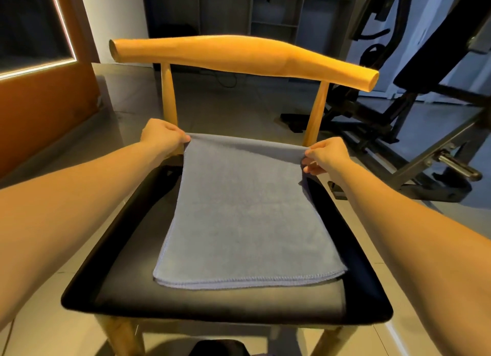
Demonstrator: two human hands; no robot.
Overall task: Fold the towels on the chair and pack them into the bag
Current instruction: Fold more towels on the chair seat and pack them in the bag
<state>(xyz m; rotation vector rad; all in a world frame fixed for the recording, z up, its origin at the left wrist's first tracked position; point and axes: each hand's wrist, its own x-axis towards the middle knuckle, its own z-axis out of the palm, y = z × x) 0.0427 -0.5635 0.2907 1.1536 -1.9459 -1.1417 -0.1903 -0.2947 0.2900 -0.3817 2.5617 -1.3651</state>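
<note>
On chair seat (125,297), both hands pinch towel's (244,222) far corners: L (164,136), R (325,155)

Towel (247,212): grey-blue cloth, matt, short fuzzy nap, stitched hem along the near edge, two layers showing there. Chair (239,55): backrest rail and posts look like wood, smooth, satin sheen, honey tone. Seat pad (127,289): black, smooth, looks like leather or vinyl, dull gloss at the rim. Floor (225,103): pale tiles, polished, reflective. Gym frame (414,153) at right: metal, matt black, with one bare shiny steel peg. Wall panel (39,103) at left: orange-brown, matt.
</note>
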